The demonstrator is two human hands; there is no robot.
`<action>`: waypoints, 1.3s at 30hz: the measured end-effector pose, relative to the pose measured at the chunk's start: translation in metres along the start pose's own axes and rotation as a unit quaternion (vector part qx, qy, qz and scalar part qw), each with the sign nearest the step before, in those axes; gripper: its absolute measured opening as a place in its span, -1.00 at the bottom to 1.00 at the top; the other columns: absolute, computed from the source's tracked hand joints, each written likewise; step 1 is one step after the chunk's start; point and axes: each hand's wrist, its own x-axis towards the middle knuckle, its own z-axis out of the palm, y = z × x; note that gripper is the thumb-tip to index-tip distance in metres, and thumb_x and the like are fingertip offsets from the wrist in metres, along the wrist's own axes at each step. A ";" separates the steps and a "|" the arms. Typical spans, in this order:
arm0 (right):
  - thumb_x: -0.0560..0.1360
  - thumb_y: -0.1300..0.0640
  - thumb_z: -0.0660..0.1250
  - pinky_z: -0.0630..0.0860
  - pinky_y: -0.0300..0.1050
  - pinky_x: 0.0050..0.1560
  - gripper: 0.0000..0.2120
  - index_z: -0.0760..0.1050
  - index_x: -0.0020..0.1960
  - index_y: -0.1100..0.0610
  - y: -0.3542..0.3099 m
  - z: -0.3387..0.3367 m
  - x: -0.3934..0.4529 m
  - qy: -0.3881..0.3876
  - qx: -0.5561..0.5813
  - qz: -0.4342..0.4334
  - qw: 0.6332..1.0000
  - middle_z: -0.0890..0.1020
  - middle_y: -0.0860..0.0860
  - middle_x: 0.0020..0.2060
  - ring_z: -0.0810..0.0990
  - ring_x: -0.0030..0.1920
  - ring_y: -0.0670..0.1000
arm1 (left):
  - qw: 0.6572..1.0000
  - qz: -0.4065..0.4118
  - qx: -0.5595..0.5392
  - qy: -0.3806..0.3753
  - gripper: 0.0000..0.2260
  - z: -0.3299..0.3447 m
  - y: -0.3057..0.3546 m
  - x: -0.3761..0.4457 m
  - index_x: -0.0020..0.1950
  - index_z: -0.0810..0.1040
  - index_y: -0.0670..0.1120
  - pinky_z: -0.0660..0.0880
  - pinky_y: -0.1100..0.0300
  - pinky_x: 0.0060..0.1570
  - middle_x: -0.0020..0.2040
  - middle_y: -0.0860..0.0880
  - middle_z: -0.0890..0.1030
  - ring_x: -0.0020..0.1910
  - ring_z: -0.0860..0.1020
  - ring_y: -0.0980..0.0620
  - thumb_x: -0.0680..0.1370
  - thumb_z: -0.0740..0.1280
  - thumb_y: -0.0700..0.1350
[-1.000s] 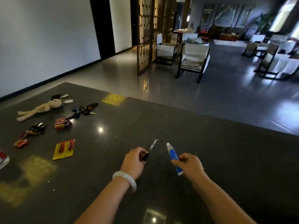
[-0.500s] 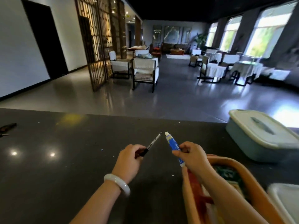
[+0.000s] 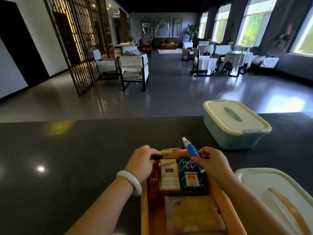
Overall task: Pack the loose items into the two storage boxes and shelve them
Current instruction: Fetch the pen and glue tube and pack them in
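An open orange storage box (image 3: 144, 199) sits on the dark counter right below me, holding a white packet (image 3: 169, 173), a green card pack (image 3: 191, 175) and a yellow pouch (image 3: 193, 214). My left hand (image 3: 140, 163), with a white bangle on the wrist, grips a black pen (image 3: 160, 156) over the box's far left corner. My right hand (image 3: 213, 162) pinches a blue-and-white tube (image 3: 190, 148) above the box's far edge, cap pointing up and away. A mint-green storage box (image 3: 232, 133) with a cream lid stands shut at the right.
A loose white lid with an orange handle (image 3: 271, 187) lies at the lower right beside the orange box. The dark counter (image 3: 67, 158) stretches left. Beyond its far edge lie a glossy floor, chairs, covered tables and a wooden lattice screen.
My view has swung right, away from the loose items on the left. Both hands, still holding the pen and the tube, have moved over the open orange box, now fully in view.
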 end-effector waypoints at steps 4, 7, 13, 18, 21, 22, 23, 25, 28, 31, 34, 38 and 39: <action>0.42 0.02 0.45 0.42 -0.41 -0.44 -0.85 0.48 -0.12 -0.13 0.008 -0.004 0.000 0.020 -0.006 -0.020 1.000 0.63 -0.13 -0.23 0.61 -0.28 -0.25 | 0.998 0.006 0.041 -0.040 -0.76 0.010 0.004 0.014 0.14 0.61 0.10 0.53 0.15 0.10 0.05 0.12 0.50 0.04 0.51 0.17 0.59 0.27 -0.19; 0.42 0.02 0.46 0.40 -0.41 -0.45 -0.83 0.46 -0.14 -0.15 0.013 -0.006 0.000 0.042 -0.004 -0.027 0.999 0.61 -0.16 -0.24 0.58 -0.27 -0.25 | 0.997 0.014 0.035 -0.064 -0.78 0.020 0.009 0.024 0.05 0.61 0.11 0.51 0.15 0.14 0.12 0.12 0.54 0.10 0.51 0.17 0.56 0.31 -0.20; 0.42 0.02 0.46 0.40 -0.40 -0.43 -0.81 0.45 -0.13 -0.16 0.019 -0.003 0.003 0.033 -0.005 -0.032 0.999 0.60 -0.15 -0.21 0.59 -0.26 -0.23 | 0.997 0.029 0.041 -0.064 -0.78 0.031 0.012 0.037 0.00 0.54 0.17 0.43 0.29 -0.02 0.07 0.15 0.54 0.04 0.52 0.18 0.54 0.34 -0.19; 0.41 0.02 0.47 0.41 -0.37 -0.38 -0.79 0.43 -0.14 -0.19 0.020 0.001 0.003 0.025 -0.006 -0.031 0.999 0.60 -0.13 -0.21 0.60 -0.23 -0.20 | 0.993 0.068 0.084 -0.056 -0.83 0.032 0.011 0.036 0.04 0.56 0.10 0.45 0.26 0.00 0.02 0.14 0.52 0.02 0.51 0.17 0.54 0.33 -0.17; 0.41 0.02 0.47 0.40 -0.37 -0.39 -0.78 0.43 -0.17 -0.19 0.019 0.001 0.002 0.028 -0.006 -0.031 0.999 0.60 -0.15 -0.23 0.59 -0.25 -0.21 | 0.990 0.081 0.115 -0.033 -0.83 0.031 0.011 0.035 0.07 0.56 0.08 0.36 0.27 -0.02 -0.01 0.13 0.49 -0.02 0.45 0.18 0.54 0.34 -0.16; 0.41 0.02 0.47 0.39 -0.38 -0.40 -0.78 0.43 -0.17 -0.19 0.019 0.001 0.002 0.028 -0.006 -0.030 0.999 0.59 -0.15 -0.23 0.59 -0.25 -0.21 | 0.989 0.082 0.119 -0.029 -0.82 0.031 0.011 0.035 0.08 0.55 0.08 0.35 0.27 -0.01 -0.01 0.13 0.48 -0.02 0.43 0.18 0.53 0.35 -0.15; 0.41 0.02 0.47 0.39 -0.39 -0.41 -0.78 0.43 -0.17 -0.19 0.018 0.001 0.001 0.028 -0.005 -0.030 0.999 0.59 -0.15 -0.23 0.59 -0.26 -0.21 | 0.989 0.081 0.122 -0.027 -0.82 0.030 0.010 0.034 0.09 0.55 0.08 0.35 0.27 0.00 0.00 0.12 0.48 -0.01 0.43 0.18 0.53 0.35 -0.14; 0.41 0.02 0.47 0.39 -0.40 -0.42 -0.79 0.43 -0.16 -0.18 0.018 0.001 0.000 0.026 -0.006 -0.032 0.999 0.59 -0.16 -0.23 0.59 -0.26 -0.22 | 0.989 0.074 0.123 -0.026 -0.82 0.029 0.009 0.032 0.11 0.54 0.08 0.34 0.27 0.01 0.02 0.11 0.48 0.01 0.43 0.17 0.54 0.36 -0.13; 0.41 0.03 0.46 0.40 -0.40 -0.43 -0.80 0.44 -0.15 -0.17 0.017 0.001 -0.001 0.018 -0.011 -0.035 0.999 0.60 -0.15 -0.22 0.59 -0.25 -0.23 | 0.990 0.072 0.123 -0.022 -0.83 0.026 0.008 0.027 0.12 0.55 0.05 0.35 0.27 0.00 0.01 0.11 0.47 0.01 0.43 0.16 0.54 0.36 -0.13; 0.42 0.03 0.46 0.41 -0.41 -0.44 -0.80 0.44 -0.14 -0.17 0.016 0.000 -0.002 0.010 -0.016 -0.038 0.999 0.60 -0.15 -0.21 0.60 -0.25 -0.23 | 0.990 0.065 0.122 -0.023 -0.84 0.023 0.008 0.022 0.10 0.56 0.03 0.42 0.22 0.05 0.03 0.08 0.49 0.04 0.45 0.14 0.54 0.36 -0.14; 0.42 0.04 0.46 0.42 -0.40 -0.45 -0.80 0.45 -0.15 -0.17 0.015 0.000 -0.002 0.008 -0.013 -0.040 0.999 0.60 -0.15 -0.22 0.60 -0.26 -0.23 | 0.990 0.058 0.125 -0.027 -0.85 0.021 0.009 0.019 0.10 0.56 0.02 0.45 0.18 0.08 0.05 0.06 0.49 0.05 0.46 0.12 0.54 0.36 -0.14; 0.42 0.03 0.46 0.42 -0.39 -0.44 -0.81 0.45 -0.14 -0.17 0.015 -0.001 -0.001 0.004 -0.024 -0.044 0.999 0.60 -0.15 -0.21 0.60 -0.25 -0.23 | 0.989 0.061 0.130 -0.025 -0.84 0.020 0.009 0.016 0.12 0.55 0.02 0.42 0.20 0.08 0.05 0.06 0.48 0.06 0.46 0.11 0.55 0.35 -0.14; 0.42 0.03 0.46 0.42 -0.39 -0.45 -0.81 0.45 -0.15 -0.17 0.015 -0.001 -0.001 0.002 -0.030 -0.046 0.998 0.60 -0.16 -0.21 0.60 -0.26 -0.23 | 0.989 0.060 0.131 -0.026 -0.84 0.020 0.009 0.016 0.12 0.55 0.02 0.43 0.20 0.08 0.05 0.06 0.48 0.06 0.46 0.11 0.55 0.35 -0.13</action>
